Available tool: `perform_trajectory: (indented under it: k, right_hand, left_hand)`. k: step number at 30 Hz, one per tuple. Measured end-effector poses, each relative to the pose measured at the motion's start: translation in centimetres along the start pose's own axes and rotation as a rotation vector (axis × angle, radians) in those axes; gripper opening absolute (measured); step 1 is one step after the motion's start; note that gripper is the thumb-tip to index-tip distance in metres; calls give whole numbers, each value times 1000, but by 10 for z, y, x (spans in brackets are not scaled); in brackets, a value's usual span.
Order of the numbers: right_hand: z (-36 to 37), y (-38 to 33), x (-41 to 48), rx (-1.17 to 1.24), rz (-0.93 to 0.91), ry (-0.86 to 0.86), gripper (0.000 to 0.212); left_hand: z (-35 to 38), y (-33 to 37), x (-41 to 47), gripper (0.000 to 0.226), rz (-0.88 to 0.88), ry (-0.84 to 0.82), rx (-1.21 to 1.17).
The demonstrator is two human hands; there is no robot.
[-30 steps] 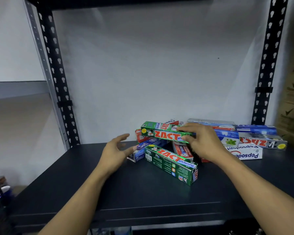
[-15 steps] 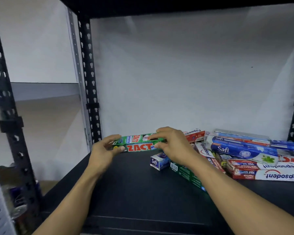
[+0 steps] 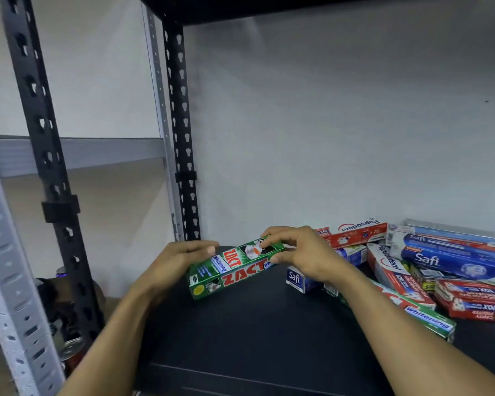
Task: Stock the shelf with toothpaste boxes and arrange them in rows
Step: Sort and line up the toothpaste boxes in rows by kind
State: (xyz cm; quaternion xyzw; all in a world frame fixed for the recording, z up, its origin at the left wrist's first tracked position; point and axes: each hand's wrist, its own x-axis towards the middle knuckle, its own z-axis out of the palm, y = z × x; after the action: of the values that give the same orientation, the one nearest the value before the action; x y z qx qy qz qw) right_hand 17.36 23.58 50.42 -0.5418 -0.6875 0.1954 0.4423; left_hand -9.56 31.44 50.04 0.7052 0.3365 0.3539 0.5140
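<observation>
This looks like a shop or its stock room. A black metal rack (image 3: 180, 124) with rows of holes in its posts holds a dark shelf (image 3: 255, 332). Many new toothpaste boxes (image 3: 452, 261) lie heaped on it: Pepsodent, Safi, a green Zact box (image 3: 235, 268). A grey rack (image 3: 77, 154) stands beside it.

Zact box (image 3: 235, 267) between left hand (image 3: 169, 264) and right hand (image 3: 306, 258), at left rear of the shelf board (image 3: 255, 338), before the corner post (image 3: 183, 138). Right of it, heaped on the board: other toothpaste boxes (image 3: 440, 257).
</observation>
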Motion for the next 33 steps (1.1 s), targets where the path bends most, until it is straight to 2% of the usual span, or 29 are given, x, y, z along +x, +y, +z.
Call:
perform_trajectory:
  k: [4, 6, 9, 12, 16, 20, 24, 27, 29, 31, 33]
  right_hand:
    - [-4, -8, 0, 81, -37, -76, 30]
    - [-2, -4, 4, 78, -39, -36, 34]
    - [1, 6, 8, 2, -56, 177, 41]
    - [7, 6, 7, -46, -71, 340, 48]
    - [20, 0, 3, -85, -37, 322, 44]
    - [32, -3, -5, -127, 17, 205, 60]
    - [36, -4, -11, -126, 46, 215, 73]
    - [34, -3, -14, -130, 62, 197, 66]
    - [29, -5, -18, -125, 101, 188, 57]
    - [24, -6, -23, -115, 122, 161, 49]
    - [20, -7, -26, -113, 131, 141, 44]
  left_hand:
    - [-11, 21, 4, 41, -128, -411, 136]
    - [-5, 29, 11, 45, -123, -464, 220]
    - [9, 30, 20, 45, -139, -347, 75]
    - [35, 19, 31, 45, -179, -218, -238]
    - [72, 7, 52, 48, -140, -28, -539]
    - [95, 5, 58, 34, -118, 121, -709]
    - [92, -2, 57, 23, -137, 161, -754]
    - [81, -7, 56, 24, -135, 178, -712]
    - [71, -12, 59, 35, -75, 255, -653]
    - [55, -19, 63, 56, -9, 368, -591]
    - [39, -25, 64, 71, 32, 379, -505]
